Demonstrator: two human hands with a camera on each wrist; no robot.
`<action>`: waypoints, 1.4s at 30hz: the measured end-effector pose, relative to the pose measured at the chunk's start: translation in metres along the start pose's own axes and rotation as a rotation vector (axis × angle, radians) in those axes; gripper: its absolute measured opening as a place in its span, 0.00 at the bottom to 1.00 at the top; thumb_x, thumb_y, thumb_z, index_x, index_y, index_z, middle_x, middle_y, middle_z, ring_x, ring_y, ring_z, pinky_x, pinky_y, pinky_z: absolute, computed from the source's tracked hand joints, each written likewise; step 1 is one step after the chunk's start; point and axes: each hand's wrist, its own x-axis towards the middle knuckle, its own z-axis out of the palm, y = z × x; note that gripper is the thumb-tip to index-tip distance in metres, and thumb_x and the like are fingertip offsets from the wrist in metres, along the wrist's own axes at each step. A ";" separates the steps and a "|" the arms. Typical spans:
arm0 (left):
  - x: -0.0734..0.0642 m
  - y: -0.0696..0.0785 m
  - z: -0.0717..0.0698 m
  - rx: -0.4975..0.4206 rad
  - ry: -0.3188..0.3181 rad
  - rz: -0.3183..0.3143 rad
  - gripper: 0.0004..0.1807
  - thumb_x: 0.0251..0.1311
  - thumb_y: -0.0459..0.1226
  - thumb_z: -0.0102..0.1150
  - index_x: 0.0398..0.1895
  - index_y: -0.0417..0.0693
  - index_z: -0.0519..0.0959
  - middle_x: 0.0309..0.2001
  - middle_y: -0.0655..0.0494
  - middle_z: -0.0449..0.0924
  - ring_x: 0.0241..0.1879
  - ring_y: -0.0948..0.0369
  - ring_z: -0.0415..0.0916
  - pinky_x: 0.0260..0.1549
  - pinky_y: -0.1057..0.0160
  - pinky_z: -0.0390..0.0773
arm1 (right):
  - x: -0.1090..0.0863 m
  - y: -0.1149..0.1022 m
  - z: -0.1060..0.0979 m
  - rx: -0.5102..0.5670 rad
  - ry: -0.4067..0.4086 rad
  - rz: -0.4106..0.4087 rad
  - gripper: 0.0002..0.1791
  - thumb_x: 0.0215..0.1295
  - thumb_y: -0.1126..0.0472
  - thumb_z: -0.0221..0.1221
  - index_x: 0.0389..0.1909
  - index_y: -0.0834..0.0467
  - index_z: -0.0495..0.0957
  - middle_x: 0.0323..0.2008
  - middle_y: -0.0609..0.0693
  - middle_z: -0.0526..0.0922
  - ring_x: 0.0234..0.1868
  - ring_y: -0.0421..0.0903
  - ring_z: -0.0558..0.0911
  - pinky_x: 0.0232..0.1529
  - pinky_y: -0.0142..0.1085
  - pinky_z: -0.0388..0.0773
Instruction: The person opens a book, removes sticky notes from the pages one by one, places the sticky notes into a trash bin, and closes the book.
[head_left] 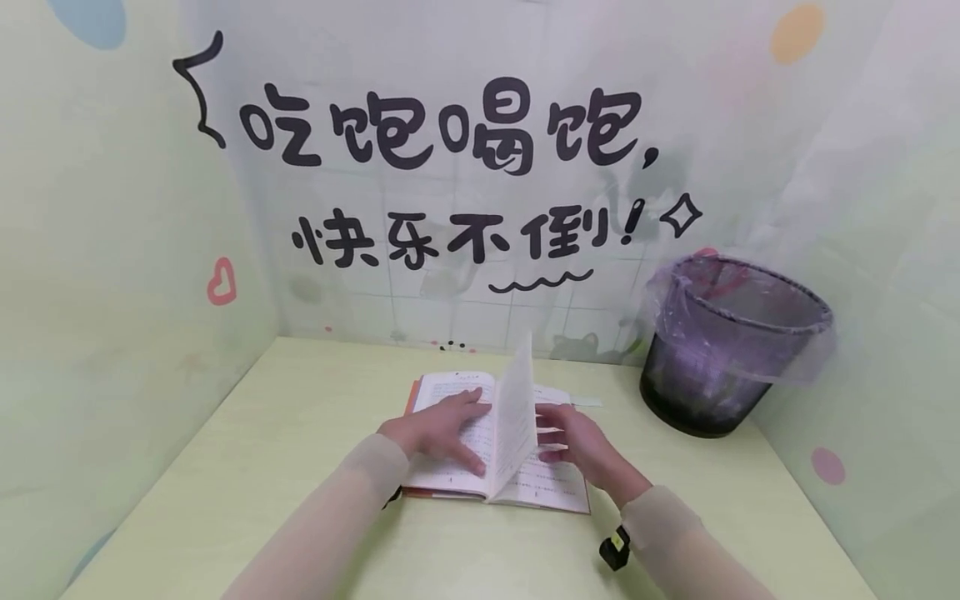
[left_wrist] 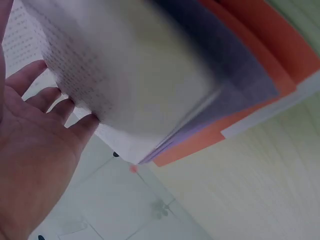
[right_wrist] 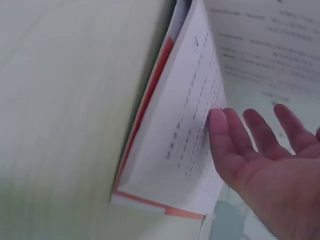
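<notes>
An open book point(head_left: 450, 479) lies on the table, with one page point(head_left: 515, 417) standing nearly upright at its middle. My left hand point(head_left: 442, 429) rests on the left-hand page, fingers spread. Just right of the raised page is my right hand point(head_left: 588, 442), its fingers extended and slightly bent towards that sheet. In the right wrist view, the right hand point(right_wrist: 275, 170) has its fingers apart, with printed pages point(right_wrist: 185, 135) behind them. The left wrist view shows fingertips of the left hand point(left_wrist: 40, 145) against the printed paper, beside the book's orange cover point(left_wrist: 200, 142).
A dark wastebasket point(head_left: 697, 375) with a purplish plastic liner stands at the table's back right. Behind the book rises a wall point(head_left: 465, 317) with large black lettering, and side panels flank the pale table point(head_left: 300, 417). A pale strip point(head_left: 587, 402) sticks out beyond the book's right edge.
</notes>
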 end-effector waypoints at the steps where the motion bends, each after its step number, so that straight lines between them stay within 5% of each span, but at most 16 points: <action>1: 0.000 0.000 -0.002 -0.015 0.018 0.006 0.58 0.54 0.54 0.86 0.86 0.50 0.66 0.91 0.49 0.49 0.91 0.45 0.44 0.88 0.41 0.48 | -0.001 0.002 0.001 -0.046 -0.024 -0.013 0.30 0.88 0.50 0.42 0.77 0.63 0.74 0.63 0.62 0.85 0.52 0.50 0.89 0.52 0.43 0.90; 7: -0.006 -0.010 -0.014 -0.096 0.178 0.006 0.36 0.62 0.42 0.80 0.73 0.44 0.80 0.82 0.44 0.69 0.85 0.43 0.60 0.86 0.42 0.57 | -0.008 0.009 0.015 -0.413 -0.046 -0.159 0.27 0.77 0.64 0.59 0.75 0.61 0.75 0.66 0.62 0.85 0.63 0.61 0.86 0.68 0.62 0.81; 11: -0.010 -0.023 -0.020 -0.083 0.259 -0.006 0.27 0.67 0.39 0.75 0.68 0.42 0.83 0.75 0.42 0.78 0.79 0.41 0.70 0.82 0.41 0.66 | -0.008 0.012 0.028 -0.692 -0.037 -0.194 0.31 0.80 0.50 0.59 0.80 0.50 0.73 0.71 0.59 0.83 0.73 0.64 0.80 0.76 0.66 0.73; 16: -0.016 -0.044 -0.022 -0.105 0.312 -0.046 0.21 0.71 0.34 0.70 0.65 0.39 0.84 0.68 0.39 0.82 0.71 0.40 0.79 0.74 0.38 0.75 | -0.009 0.013 0.039 -0.991 -0.088 -0.227 0.41 0.79 0.36 0.58 0.88 0.39 0.59 0.73 0.63 0.79 0.73 0.66 0.77 0.73 0.64 0.75; 25: -0.025 -0.069 -0.027 -0.115 0.332 -0.068 0.17 0.77 0.32 0.61 0.64 0.35 0.84 0.63 0.39 0.86 0.62 0.44 0.85 0.69 0.40 0.81 | -0.010 -0.002 0.048 -1.122 -0.160 -0.208 0.37 0.80 0.37 0.55 0.87 0.35 0.61 0.71 0.64 0.80 0.68 0.64 0.78 0.68 0.61 0.78; 35: -0.029 -0.051 -0.043 -0.098 0.442 -0.118 0.22 0.82 0.39 0.57 0.71 0.36 0.79 0.71 0.36 0.79 0.72 0.38 0.76 0.73 0.37 0.76 | -0.009 -0.019 0.059 -1.189 -0.183 -0.114 0.37 0.79 0.36 0.53 0.86 0.30 0.61 0.72 0.65 0.79 0.73 0.68 0.76 0.70 0.64 0.78; 38: -0.024 -0.039 -0.044 -0.108 0.392 -0.100 0.26 0.79 0.41 0.62 0.74 0.40 0.77 0.76 0.36 0.75 0.77 0.37 0.70 0.77 0.35 0.71 | -0.009 -0.020 0.063 -1.202 -0.171 -0.106 0.36 0.79 0.37 0.52 0.86 0.30 0.61 0.73 0.67 0.78 0.74 0.71 0.75 0.69 0.66 0.78; 42: -0.014 -0.020 -0.036 -0.085 0.240 -0.050 0.38 0.69 0.46 0.75 0.79 0.48 0.74 0.82 0.42 0.69 0.83 0.39 0.62 0.83 0.33 0.61 | -0.009 -0.018 0.065 -1.223 -0.159 -0.126 0.36 0.79 0.37 0.50 0.86 0.31 0.62 0.73 0.68 0.78 0.74 0.72 0.75 0.68 0.67 0.79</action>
